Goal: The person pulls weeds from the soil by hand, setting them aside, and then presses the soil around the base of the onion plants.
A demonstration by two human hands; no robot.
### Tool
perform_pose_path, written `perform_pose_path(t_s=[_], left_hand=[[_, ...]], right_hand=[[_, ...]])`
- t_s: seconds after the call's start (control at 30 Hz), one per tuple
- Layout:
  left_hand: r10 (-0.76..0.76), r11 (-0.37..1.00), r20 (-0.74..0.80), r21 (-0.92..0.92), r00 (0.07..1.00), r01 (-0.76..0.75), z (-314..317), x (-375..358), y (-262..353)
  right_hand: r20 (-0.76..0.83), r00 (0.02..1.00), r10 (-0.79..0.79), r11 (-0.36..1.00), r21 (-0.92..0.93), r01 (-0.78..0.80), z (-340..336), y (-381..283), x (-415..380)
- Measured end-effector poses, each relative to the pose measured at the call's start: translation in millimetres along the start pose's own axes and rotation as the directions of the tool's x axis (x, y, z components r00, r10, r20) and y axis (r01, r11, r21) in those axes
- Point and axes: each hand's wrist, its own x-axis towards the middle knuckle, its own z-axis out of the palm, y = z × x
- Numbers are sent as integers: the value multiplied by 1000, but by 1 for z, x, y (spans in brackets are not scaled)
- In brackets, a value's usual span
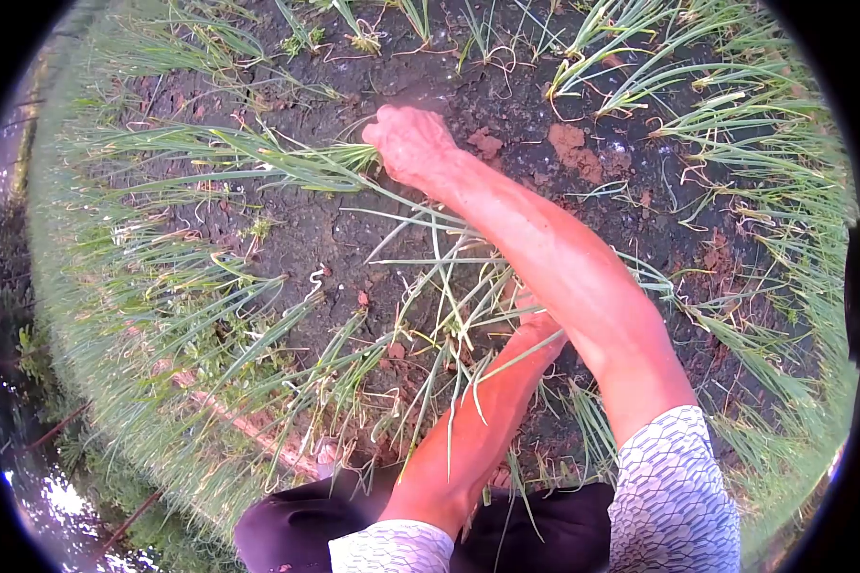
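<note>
My right hand (411,143) is closed round the base of a clump of long green stalks (330,164), which fan out to the left over the dark soil. Beneath my right forearm, my left hand (535,310) is mostly hidden, so its fingers cannot be made out. Loose green stalks (454,315) spread around the left hand, and some drape over the left forearm. The two forearms cross, the right one above the left.
Dark, damp soil (354,239) with reddish clods (575,153) lies between rows of green plants. More plants (736,143) grow along the right. My dark-clothed knees (301,525) are at the bottom, near a reddish strip (248,427) at lower left.
</note>
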Motion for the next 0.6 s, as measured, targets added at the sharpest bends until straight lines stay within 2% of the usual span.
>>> perform_pose_path(t_s=[0.13,0.2,0.27,0.3,0.33,0.37,0.4,0.43,0.5,0.53,0.6], left_hand=[[-17,1000,52,11,998,16,-9,-2,1],[-19,1000,72,14,997,18,-8,-2,3],[-41,998,121,49,992,36,-7,-1,0],[-59,997,151,67,987,49,-9,0,-1],[-78,994,191,84,978,63,-24,0,1],[-146,989,215,19,966,145,-38,-3,6],[-88,996,85,10,993,87,-12,-3,-3],[-60,998,36,8,998,60,-15,-6,-2],[-65,996,164,75,984,53,-30,0,-1],[-170,981,206,132,964,145,-47,-2,11],[24,990,40,-141,999,-18,-47,-5,6]], right_hand=[[-54,997,-50,998,31,51,8,1,-1],[-98,994,38,986,163,-22,0,5,-6],[-90,982,164,965,221,-140,-17,15,-7],[-166,950,263,947,230,-222,-33,20,-11],[-103,900,423,884,263,-385,-51,29,-9],[-138,877,460,877,228,-424,-58,45,-11],[-182,849,496,865,194,-463,-65,57,-12],[-210,839,502,863,192,-468,-62,64,-12],[-274,815,510,860,190,-474,-56,77,-10],[-228,848,479,876,183,-445,-53,75,-10],[-304,880,365,931,130,-342,-41,75,-10]])
